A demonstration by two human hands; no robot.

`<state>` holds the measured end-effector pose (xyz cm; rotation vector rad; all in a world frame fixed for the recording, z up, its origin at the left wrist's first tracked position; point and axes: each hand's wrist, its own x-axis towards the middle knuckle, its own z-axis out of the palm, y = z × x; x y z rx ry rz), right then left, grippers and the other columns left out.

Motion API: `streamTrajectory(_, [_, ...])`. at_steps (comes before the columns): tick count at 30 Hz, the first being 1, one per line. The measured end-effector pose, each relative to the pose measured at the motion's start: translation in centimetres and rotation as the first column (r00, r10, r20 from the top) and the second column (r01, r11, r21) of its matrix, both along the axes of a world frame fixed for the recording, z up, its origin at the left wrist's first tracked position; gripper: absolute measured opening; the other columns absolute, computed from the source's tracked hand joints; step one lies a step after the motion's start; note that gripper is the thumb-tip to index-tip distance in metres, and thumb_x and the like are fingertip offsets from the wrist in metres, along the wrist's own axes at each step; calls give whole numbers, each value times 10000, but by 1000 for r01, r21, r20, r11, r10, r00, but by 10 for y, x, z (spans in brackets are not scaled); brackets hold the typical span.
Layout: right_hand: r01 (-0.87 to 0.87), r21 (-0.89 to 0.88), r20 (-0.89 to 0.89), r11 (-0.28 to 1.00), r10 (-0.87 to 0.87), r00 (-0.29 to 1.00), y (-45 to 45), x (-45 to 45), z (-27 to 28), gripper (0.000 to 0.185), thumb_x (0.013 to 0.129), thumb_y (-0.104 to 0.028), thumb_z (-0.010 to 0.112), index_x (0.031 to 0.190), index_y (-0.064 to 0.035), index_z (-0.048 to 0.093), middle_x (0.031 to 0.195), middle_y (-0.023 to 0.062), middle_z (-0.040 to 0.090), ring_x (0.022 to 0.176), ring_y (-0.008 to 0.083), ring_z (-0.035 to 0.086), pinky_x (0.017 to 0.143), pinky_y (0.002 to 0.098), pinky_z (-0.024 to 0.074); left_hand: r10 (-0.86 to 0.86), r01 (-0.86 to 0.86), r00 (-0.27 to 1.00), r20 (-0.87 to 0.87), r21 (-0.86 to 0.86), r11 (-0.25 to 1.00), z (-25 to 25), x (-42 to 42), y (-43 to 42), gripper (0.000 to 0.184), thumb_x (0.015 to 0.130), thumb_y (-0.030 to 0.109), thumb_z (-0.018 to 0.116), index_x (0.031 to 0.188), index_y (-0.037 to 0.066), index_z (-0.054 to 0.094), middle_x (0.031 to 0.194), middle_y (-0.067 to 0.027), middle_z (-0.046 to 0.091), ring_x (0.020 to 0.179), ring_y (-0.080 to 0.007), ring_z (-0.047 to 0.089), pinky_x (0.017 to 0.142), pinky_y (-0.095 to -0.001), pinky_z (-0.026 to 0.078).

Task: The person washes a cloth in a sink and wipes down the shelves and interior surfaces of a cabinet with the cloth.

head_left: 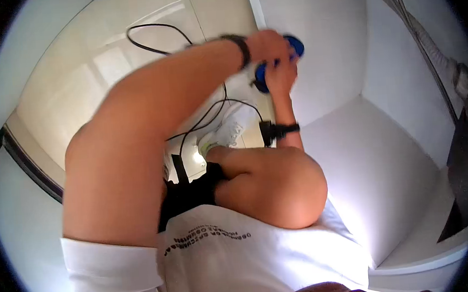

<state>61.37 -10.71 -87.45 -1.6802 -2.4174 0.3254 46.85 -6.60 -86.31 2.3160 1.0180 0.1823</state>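
Observation:
My left hand (266, 45) reaches across from the left, a dark band round its wrist. Its fingers are closed on a blue rounded object (296, 45), of which only the edges show. My right hand (282, 79) is right below, touching the left, its fingers closed about the same blue area. A second blue part (261, 78) shows at its left side; I cannot tell whether the two parts are one piece. A black strap with a small box (277, 130) sits on my right wrist. Fingers hide most of the blue object, so its kind is unclear.
White panels (313, 43) form a boxlike recess at the right, close to my hands. A hose (428, 45) and dark rod run along its far side. Black cable (210, 112) loops over the tiled floor (98, 63) near a white shoe (232, 125). My bent knee (302, 193) is below.

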Motion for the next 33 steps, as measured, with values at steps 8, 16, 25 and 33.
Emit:
streamTrajectory(8, [-330, 121, 159, 936, 310, 937, 148, -86, -20, 492, 799, -261, 604, 1240, -68, 505, 1192, 245, 483, 1114, 424, 429, 933, 500, 356, 551, -543, 834, -5, 163, 824, -19, -81, 69, 359, 845, 172, 555, 1157, -1, 517, 1123, -201, 590, 987, -355, 590, 868, -420, 469])
streamTrajectory(16, [-58, 146, 304, 988, 11, 952, 133, 51, -12, 537, 891, -303, 508, 1376, -103, 395, 1288, 306, 418, 1184, 460, 396, 1014, 497, 302, 213, -212, 970, 121, -26, 977, 0, 18, 65, 404, 843, 37, 463, 1236, 98, 531, 1413, -199, 351, 1275, -308, 397, 1058, -385, 346])
streamTrajectory(25, [220, -147, 173, 964, -194, 966, 5, 87, 31, 578, 858, -354, 560, 1334, -58, 421, 1386, 243, 369, 1241, 476, 340, 1073, 495, 241, -175, 174, 934, 310, 30, 984, 30, 69, 37, 212, 796, 217, 555, 839, 77, 708, 809, -119, 678, 727, -326, 652, 612, -435, 517])
streamTrajectory(33, [-200, -115, -151, 973, 182, 972, 23, -19, 33, 467, 853, -287, 596, 1232, -27, 514, 1279, 192, 487, 1177, 312, 449, 994, 438, 335, 513, -544, 746, -425, 58, 837, 20, 60, 10, 499, 918, 423, 462, 1232, 37, 497, 1247, -161, 518, 1182, -305, 449, 1050, -405, 275])
